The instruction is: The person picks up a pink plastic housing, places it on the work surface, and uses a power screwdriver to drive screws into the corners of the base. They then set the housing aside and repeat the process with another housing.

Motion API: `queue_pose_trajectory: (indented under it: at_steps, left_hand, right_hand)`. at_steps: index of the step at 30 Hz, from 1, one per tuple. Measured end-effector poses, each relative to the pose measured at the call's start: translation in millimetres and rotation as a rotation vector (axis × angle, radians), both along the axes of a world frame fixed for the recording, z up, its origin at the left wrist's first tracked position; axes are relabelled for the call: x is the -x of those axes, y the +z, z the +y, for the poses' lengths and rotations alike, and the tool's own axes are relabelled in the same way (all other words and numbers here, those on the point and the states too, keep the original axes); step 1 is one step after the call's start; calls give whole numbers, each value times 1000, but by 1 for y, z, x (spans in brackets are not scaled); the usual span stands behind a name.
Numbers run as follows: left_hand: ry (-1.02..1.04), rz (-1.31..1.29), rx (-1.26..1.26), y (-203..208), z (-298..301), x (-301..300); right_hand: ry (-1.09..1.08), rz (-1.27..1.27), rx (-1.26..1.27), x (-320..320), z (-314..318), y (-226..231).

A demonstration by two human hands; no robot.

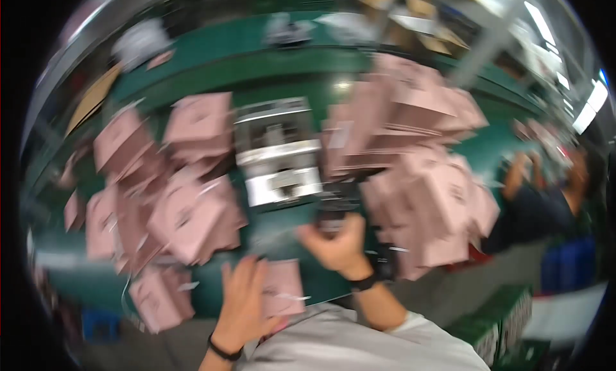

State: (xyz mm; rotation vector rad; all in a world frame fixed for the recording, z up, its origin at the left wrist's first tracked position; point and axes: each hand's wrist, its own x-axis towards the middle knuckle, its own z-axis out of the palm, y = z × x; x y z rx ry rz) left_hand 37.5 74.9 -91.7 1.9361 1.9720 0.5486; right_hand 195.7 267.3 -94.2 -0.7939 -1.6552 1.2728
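My left hand [240, 303] lies at the left side of a small pink paper bag [283, 286] at the table's near edge. Its fingers are stretched out, and the thumb reaches along the bag's lower edge. A white ribbon or string shows at the bag's right corner. To the right, my right hand [340, 246] is closed around the near end of a black device [335, 207]; blur hides its exact kind. Just beyond stands a shiny metal and white box-shaped thing [279, 153]. Each wrist wears a black band.
Pink bags are heaped on the left [192, 217] and stacked on the right [430, 198] of the green table [269, 233]. A dark object [385, 262] sits beside my right wrist. Another person [542, 204] works at far right. Green crates [494, 326] stand at lower right.
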Motion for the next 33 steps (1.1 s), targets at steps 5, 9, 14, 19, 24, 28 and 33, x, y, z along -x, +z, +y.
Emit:
queue_pose_trajectory:
  at_steps: [5,9,14,19,24,28,33]
  left_hand:
    - [53,-61,-23,14,-22,-1]
    - [51,-158,-108,73,-57,11]
    - [262,-183,-147,146,-128,48]
    - [654,-11,-156,134,-154,75]
    - [691,-20,-167,114,-164,105]
    - [615,-122,-267,122,-176,134]
    - [1038,173,-458,135,-198,273]
  right_hand:
    - [28,189,137,7,-2,-20]
    - [3,243,153,7,-2,-26]
    - [78,277,120,7,-2,-18]
    - [56,206,137,10,-5,-20]
    - [27,180,174,11,-2,-31]
    - [-15,164,122,2,18,-58]
    - [-96,-14,16,-1,12,-34]
